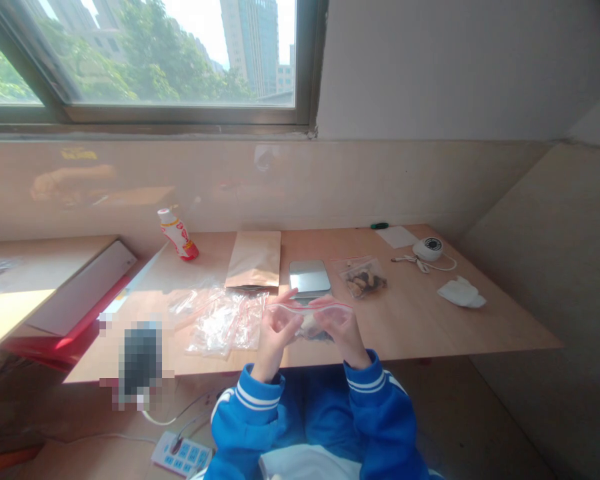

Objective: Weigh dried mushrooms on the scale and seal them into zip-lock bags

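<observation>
Both of my hands pinch the top edge of a clear zip bag (pixel 310 327) with a red strip, close to the table's front edge. My left hand (pixel 281 327) grips its left side and my right hand (pixel 337 325) its right side. Pale and dark pieces show inside the bag, too blurred to name. Just behind it lies a small silver scale (pixel 310 277). To the right of the scale rests another zip bag (pixel 364 279), filled with brown and dark dried pieces. Several empty clear zip bags (pixel 220 327) are spread left of my hands.
A brown paper bag (pixel 254 259) lies behind the empty bags, and a white-and-red bottle (pixel 178 235) stands at the back left. On the right are a white dome camera (pixel 429 249) with cables and a crumpled white cloth (pixel 461 293). Below the table sits a power strip (pixel 183 455).
</observation>
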Tool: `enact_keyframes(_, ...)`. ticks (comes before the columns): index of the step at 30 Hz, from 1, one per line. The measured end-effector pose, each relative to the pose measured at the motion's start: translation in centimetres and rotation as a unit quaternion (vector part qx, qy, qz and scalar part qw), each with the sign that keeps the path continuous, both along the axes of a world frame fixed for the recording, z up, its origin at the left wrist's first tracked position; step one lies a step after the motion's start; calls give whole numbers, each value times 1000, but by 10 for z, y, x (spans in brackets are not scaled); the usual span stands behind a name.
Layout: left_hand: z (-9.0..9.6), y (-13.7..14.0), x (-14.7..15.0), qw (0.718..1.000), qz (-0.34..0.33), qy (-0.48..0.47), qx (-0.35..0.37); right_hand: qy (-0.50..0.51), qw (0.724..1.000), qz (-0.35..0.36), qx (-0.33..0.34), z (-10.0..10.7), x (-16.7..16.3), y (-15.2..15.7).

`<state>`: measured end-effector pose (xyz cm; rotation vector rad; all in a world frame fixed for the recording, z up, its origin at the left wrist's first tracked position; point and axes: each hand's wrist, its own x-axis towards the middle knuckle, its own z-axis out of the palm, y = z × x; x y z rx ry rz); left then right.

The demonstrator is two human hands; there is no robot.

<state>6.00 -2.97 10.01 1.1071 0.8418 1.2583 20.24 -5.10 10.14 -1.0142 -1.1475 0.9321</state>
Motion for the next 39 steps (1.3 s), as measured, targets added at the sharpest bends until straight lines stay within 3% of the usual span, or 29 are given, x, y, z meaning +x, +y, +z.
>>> enact_keyframes(5,0,-2,5,998,-6,6,-66,12,999,-25,-24,-2,-1,-1)
enact_keyframes(12,6,-4,13,997,55,12,-49,-24,995,-92,1,-4,-8,0)
enact_keyframes(18,8,-6,17,998,59,19,-21,-14,988,-152,-8,-1,-18,-1)
enact_keyframes(27,9,1,9,996,20,74,-37,-24,994,-100,-23,-3,-16,3)
enact_keyframes(32,3,3,11,996,54,68,-23,-45,994,-100,-23,-6,-18,3)
enact_keyframes(37,-2,8,7,998,8,36,-51,54,996,-19,-62,-10,-14,0)
enact_keyframes(39,-3,10,5,998,-8,48,-47,88,993,-16,-79,-11,-8,0)
